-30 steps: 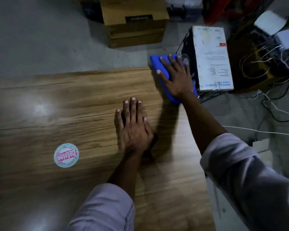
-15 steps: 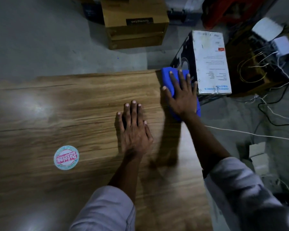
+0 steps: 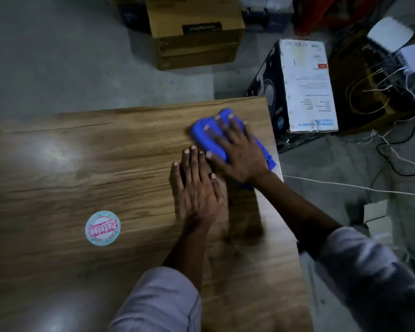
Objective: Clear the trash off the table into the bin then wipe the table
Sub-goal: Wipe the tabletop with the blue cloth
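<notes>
Your right hand (image 3: 235,154) lies flat on the blue cloth (image 3: 203,140), right of centre in the frame, near the table's far right corner. The fingers (image 3: 225,130) are straight and spread apart, pressing down on the cloth rather than curling round it. Cloth shows past the fingertips toward the upper left, between the spread fingers, and again at the wrist side, where a fold reaches the table's right edge. The thumb points left across the cloth's near margin. The cloth and hand are slightly blurred.

Your left hand (image 3: 197,185) rests palm down on the bare wood of the table (image 3: 82,164), at the centre of the frame, just below and left of the cloth. Its fingers are straight and held close together and hold nothing. Its fingertips lie just beside the cloth's lower left edge and your right thumb; I cannot tell whether they touch.

A round sticker (image 3: 102,228) with red lettering sits on the table top in the lower left part of the frame, well apart from both hands. A bright glare patch shows on the wood at the left.

On the floor beyond the table, a brown cardboard box (image 3: 194,32) stands at upper centre. A black-and-white carton (image 3: 304,87) lies at upper right, just beside the table corner. Loose cables (image 3: 369,92) trail across the right side.
</notes>
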